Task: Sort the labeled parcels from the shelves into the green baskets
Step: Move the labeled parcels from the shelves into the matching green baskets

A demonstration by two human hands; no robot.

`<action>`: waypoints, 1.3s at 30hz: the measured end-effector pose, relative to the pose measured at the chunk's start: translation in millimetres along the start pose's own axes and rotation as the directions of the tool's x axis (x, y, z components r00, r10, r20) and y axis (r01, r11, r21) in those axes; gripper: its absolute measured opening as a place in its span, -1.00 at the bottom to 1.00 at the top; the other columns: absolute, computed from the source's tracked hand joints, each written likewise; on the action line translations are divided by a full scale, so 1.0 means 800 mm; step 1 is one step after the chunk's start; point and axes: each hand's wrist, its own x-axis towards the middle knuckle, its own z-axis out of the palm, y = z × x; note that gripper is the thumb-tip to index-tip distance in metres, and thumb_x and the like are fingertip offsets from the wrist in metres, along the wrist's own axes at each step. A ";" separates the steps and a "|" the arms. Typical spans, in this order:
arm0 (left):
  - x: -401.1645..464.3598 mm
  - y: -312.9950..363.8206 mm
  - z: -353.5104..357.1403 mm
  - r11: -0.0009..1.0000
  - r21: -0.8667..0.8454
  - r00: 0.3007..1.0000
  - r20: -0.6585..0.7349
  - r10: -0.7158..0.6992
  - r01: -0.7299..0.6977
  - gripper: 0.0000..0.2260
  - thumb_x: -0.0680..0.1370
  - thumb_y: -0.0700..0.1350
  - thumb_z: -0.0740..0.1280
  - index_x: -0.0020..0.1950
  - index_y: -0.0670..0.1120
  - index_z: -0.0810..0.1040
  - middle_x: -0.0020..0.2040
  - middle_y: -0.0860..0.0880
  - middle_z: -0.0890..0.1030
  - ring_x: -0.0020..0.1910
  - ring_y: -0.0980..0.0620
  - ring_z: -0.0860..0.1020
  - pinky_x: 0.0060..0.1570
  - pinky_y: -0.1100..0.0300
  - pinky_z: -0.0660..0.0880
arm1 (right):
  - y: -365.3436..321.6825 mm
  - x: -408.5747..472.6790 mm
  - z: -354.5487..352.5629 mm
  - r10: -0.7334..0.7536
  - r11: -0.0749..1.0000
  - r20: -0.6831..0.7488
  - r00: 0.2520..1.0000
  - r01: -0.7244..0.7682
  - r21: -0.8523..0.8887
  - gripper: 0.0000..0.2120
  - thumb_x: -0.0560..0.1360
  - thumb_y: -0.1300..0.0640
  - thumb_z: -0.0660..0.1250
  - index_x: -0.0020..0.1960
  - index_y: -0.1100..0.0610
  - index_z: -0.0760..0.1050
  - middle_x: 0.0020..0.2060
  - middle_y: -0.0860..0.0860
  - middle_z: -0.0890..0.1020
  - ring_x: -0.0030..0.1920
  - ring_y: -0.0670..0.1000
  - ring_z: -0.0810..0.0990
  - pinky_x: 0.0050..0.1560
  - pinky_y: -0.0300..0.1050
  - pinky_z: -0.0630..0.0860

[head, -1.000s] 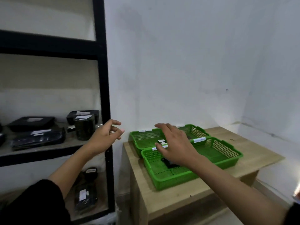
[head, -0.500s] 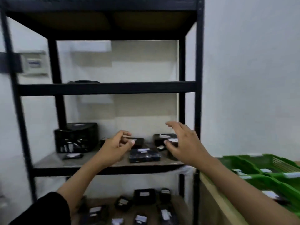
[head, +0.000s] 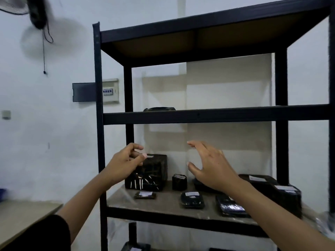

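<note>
A black metal shelf unit (head: 215, 115) fills the view. Its middle shelf (head: 163, 205) carries several black-wrapped parcels with white labels: a large boxy parcel (head: 152, 176), a small cube parcel (head: 179, 182), a flat small parcel (head: 145, 195), a rounded parcel (head: 192, 199) and a big parcel (head: 282, 192) at the right. My left hand (head: 125, 164) hovers in front of the boxy parcel with fingers loosely curled, holding nothing. My right hand (head: 210, 165) hangs spread above the parcels, also empty. The green baskets are out of view.
One dark parcel (head: 159, 109) lies on the upper shelf. A wooden table corner (head: 23, 214) shows at lower left. A wall fan (head: 34, 13) and an electrical panel (head: 110, 91) hang on the white wall. More parcels (head: 136, 248) sit on the lowest shelf.
My view has swung left from the green baskets to the shelf unit. Both empty hands have moved with it and now reach toward the middle shelf.
</note>
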 end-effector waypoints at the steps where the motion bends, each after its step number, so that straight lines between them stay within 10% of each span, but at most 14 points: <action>1: 0.013 -0.007 -0.006 1.000 0.002 1.000 -0.007 0.007 -0.007 -0.82 0.55 -0.04 0.29 0.15 0.02 0.45 -0.06 -0.04 0.62 -0.08 0.06 0.63 -0.07 0.21 0.52 | 0.001 0.018 0.008 -0.011 1.000 -0.007 1.000 0.011 0.001 -0.47 0.53 -0.07 0.23 0.45 -0.05 0.15 0.36 -0.10 0.37 0.34 -0.06 0.34 0.35 -0.04 0.24; 13: 0.283 0.007 -0.058 0.965 0.140 0.940 -0.230 0.250 -0.222 -0.83 0.55 0.01 0.26 0.02 -0.04 0.57 -0.09 -0.01 0.63 -0.05 0.01 0.61 0.05 0.03 0.54 | 0.040 0.309 0.031 -0.014 0.996 -0.158 0.987 0.000 -0.088 -0.61 0.55 -0.06 0.18 0.32 0.07 0.36 0.24 0.03 0.50 0.23 0.07 0.46 0.24 0.01 0.37; 19: 0.419 0.000 -0.041 0.876 0.469 0.993 -0.070 -0.093 0.115 -0.58 0.57 0.04 0.21 0.28 -0.24 0.44 0.30 -0.21 0.47 0.00 -0.11 0.51 -0.09 0.17 0.42 | 0.055 0.427 0.056 0.317 0.947 0.379 0.870 -0.313 -0.074 -0.76 0.56 0.06 0.18 0.06 0.23 0.45 -0.11 0.15 0.53 -0.22 0.10 0.48 -0.26 -0.14 0.41; 22: 0.450 -0.013 -0.029 0.845 0.478 0.954 0.043 -0.296 0.240 -0.49 0.56 0.12 0.22 0.32 -0.24 0.36 0.30 -0.23 0.45 -0.02 -0.12 0.54 -0.05 0.11 0.50 | 0.053 0.439 0.068 0.334 0.939 0.521 0.786 -0.328 -0.106 -0.69 0.60 0.02 0.17 0.24 0.20 0.41 0.03 0.13 0.50 -0.10 0.10 0.54 -0.22 -0.12 0.48; 27: 0.463 -0.026 -0.029 0.827 0.513 0.963 0.002 -0.269 0.230 -0.55 0.46 0.08 0.39 0.13 -0.25 0.47 0.03 -0.17 0.57 -0.09 -0.08 0.51 -0.13 0.12 0.44 | 0.076 0.456 0.074 0.406 0.877 0.325 0.854 -0.464 0.124 -0.71 0.50 0.12 0.32 0.16 0.25 0.50 0.10 0.21 0.59 0.03 0.17 0.61 0.10 0.10 0.57; 33: 0.475 -0.046 -0.040 0.982 -0.083 0.985 0.000 -0.170 0.169 -0.56 0.29 -0.37 0.52 0.05 -0.14 0.44 0.10 -0.21 0.58 -0.01 -0.10 0.60 -0.25 0.11 0.64 | 0.085 0.450 0.072 0.477 0.847 0.116 0.871 -0.491 0.202 -0.78 0.43 0.42 0.33 0.07 0.32 0.52 -0.29 0.18 0.57 -0.11 0.20 0.69 -0.02 0.06 0.63; 39: 0.469 -0.046 -0.038 0.993 -0.060 0.995 -0.014 -0.101 0.100 -0.54 0.24 -0.40 0.55 -0.09 -0.11 0.36 -0.16 -0.12 0.54 -0.27 -0.05 0.59 -0.23 0.04 0.64 | 0.082 0.443 0.073 0.463 0.869 0.006 0.886 -0.456 0.195 -0.70 0.41 0.48 0.27 0.11 0.28 0.44 -0.06 0.25 0.56 -0.09 0.21 0.68 -0.08 0.08 0.65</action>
